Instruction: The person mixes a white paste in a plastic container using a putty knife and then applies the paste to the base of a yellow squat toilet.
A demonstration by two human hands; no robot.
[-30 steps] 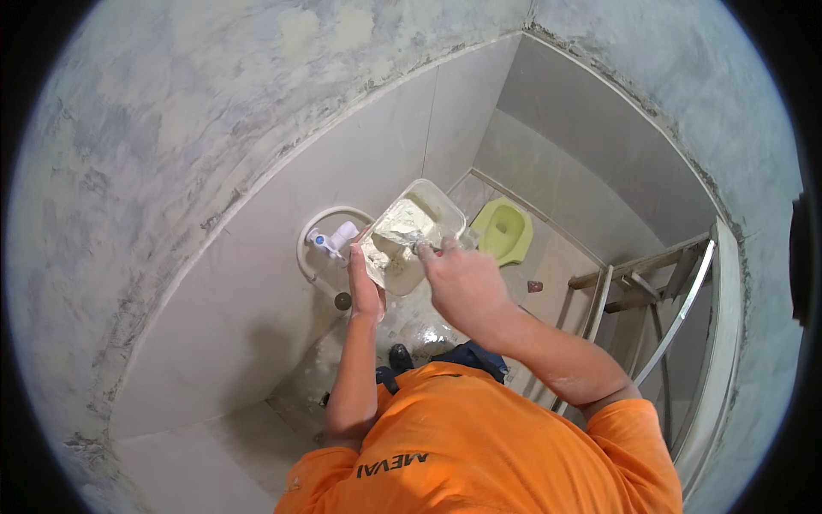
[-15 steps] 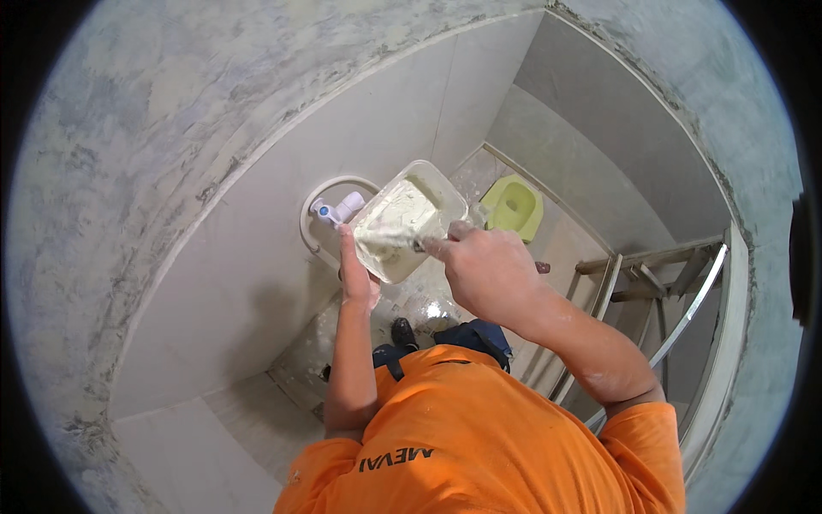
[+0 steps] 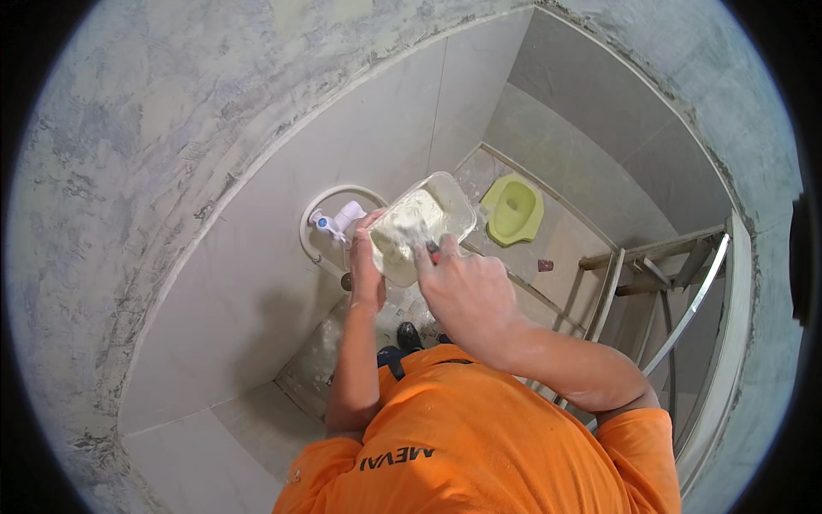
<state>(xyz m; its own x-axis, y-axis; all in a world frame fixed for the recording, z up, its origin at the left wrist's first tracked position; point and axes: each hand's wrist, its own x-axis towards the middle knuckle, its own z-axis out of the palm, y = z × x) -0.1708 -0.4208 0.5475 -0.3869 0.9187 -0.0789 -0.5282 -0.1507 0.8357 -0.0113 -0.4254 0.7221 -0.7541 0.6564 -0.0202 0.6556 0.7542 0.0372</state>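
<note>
Walls, lower part: large grey tiles [image 3: 248, 283], dusty, with a pale border along their upper edge. Walls, upper part: mottled grey-white plaster [image 3: 163, 128], rough and patchy where it meets the tile.

Item, one person before me, in an orange shirt [image 3: 488, 437], one dark shoe [image 3: 408, 334] visible on the stained floor.

Item, one pale rectangular tub [image 3: 460, 204], held in the air in front of the body, between the two hands. Contents: creamy white paste [image 3: 419, 208], spread over much of the inside.

Item, left hand [image 3: 366, 267]: at the tub's left side, fingers pressed along it and holding it; whatever support it gives beneath, I cannot tell.

Item, right hand [image 3: 469, 289]: whitened with residue, closed tightly round a red-handled tool [image 3: 434, 252], whose blurred metal end meets the paste. Exact blade shape: I cannot tell.

Fixtures: beyond the left hand, a white fitting with a blue centre [image 3: 325, 223], ringed by a white hose [image 3: 305, 227]; beyond the tub, a yellow-green squat toilet [image 3: 514, 210] set in the floor.

Sundries: a small reddish-brown object [image 3: 545, 265] near the toilet; at the right, a wooden frame [image 3: 655, 250] with a curved-looking shiny strip [image 3: 707, 278] across it.
</note>
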